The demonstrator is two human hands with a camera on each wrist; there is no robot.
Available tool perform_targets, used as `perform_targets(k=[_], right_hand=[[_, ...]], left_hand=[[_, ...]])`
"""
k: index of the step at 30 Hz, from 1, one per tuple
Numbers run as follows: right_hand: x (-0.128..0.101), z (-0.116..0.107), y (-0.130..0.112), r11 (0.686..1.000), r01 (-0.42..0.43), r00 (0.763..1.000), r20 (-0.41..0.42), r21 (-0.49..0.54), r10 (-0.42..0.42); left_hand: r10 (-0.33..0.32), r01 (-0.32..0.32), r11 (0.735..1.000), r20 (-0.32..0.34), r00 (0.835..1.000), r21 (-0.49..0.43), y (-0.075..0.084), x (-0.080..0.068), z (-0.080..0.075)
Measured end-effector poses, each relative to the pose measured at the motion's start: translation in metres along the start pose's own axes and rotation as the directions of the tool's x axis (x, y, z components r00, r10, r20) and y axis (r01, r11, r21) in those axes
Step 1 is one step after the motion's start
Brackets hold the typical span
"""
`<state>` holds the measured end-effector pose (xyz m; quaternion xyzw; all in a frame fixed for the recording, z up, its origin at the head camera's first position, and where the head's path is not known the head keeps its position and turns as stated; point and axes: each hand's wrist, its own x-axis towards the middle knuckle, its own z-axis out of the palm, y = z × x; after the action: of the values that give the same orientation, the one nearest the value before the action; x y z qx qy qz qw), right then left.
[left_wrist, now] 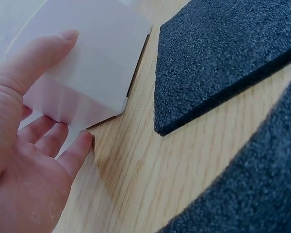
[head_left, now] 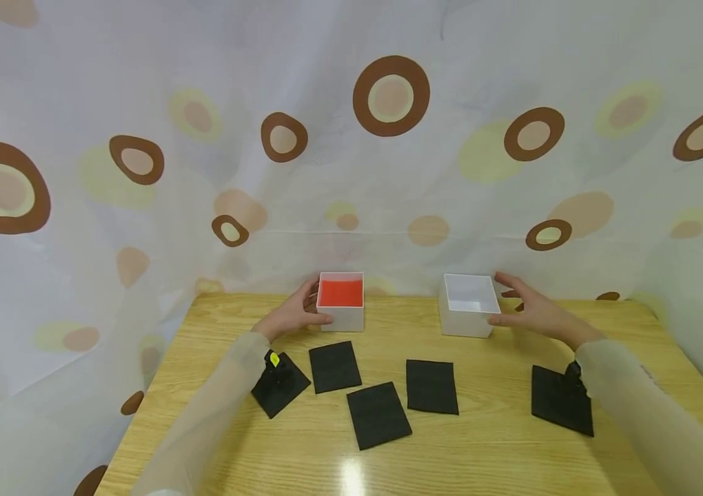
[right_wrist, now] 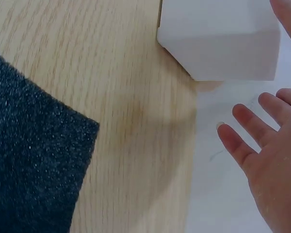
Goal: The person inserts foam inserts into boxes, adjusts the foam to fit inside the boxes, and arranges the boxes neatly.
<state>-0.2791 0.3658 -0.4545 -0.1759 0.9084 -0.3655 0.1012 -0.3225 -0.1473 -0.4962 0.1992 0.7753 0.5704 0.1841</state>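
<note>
"What might go wrong here?"

"The right hand (head_left: pixel 534 317) worries me. Its fingers are spread and clear of the right box (head_left: pixel 466 324); I can't tell whether the thumb touches the front corner. A push from that side alone could slide or twist the box."

"And the left hand (head_left: pixel 289 317)?"

"Its fingers bend around the left box (head_left: pixel 344 319), thumb over the front wall. An uneven squeeze might tip it and spill the red thing (head_left: pixel 340 294) inside, if that's loose."

"Where do the boxes sit?"

"Both near the back edge of the counter (head_left: pixel 482 455), beyond the five black squares (head_left: pixel 335 367), so a careless shove could run them into the patterned cloth (head_left: pixel 327 193)."

"Which way do they point?"

"Mouths up, bases flat. Neither shows a clear long axis; their rims look roughly square."
</note>
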Motion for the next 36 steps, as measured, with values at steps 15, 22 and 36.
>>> perform_targets(k=[15, 22, 36], right_hand=[[0.016, 0.009, 0.008, 0.991, -0.027, 0.998, 0.055, 0.133, 0.02], [0.019, 0.012, 0.012, 0.985, -0.009, 0.998, 0.063, 0.172, -0.002], [0.021, 0.014, 0.007, 0.991, -0.002, 0.999, 0.047, 0.137, -0.005]], left_hand=[[-0.036, 0.036, 0.999, -0.001, 0.999, 0.004, 0.001, 0.002, -0.001], [-0.041, 0.041, 0.999, -0.001, 0.999, 0.013, 0.003, 0.001, -0.002], [-0.046, 0.046, 0.999, 0.011, 0.999, 0.025, 0.003, -0.003, -0.003]])
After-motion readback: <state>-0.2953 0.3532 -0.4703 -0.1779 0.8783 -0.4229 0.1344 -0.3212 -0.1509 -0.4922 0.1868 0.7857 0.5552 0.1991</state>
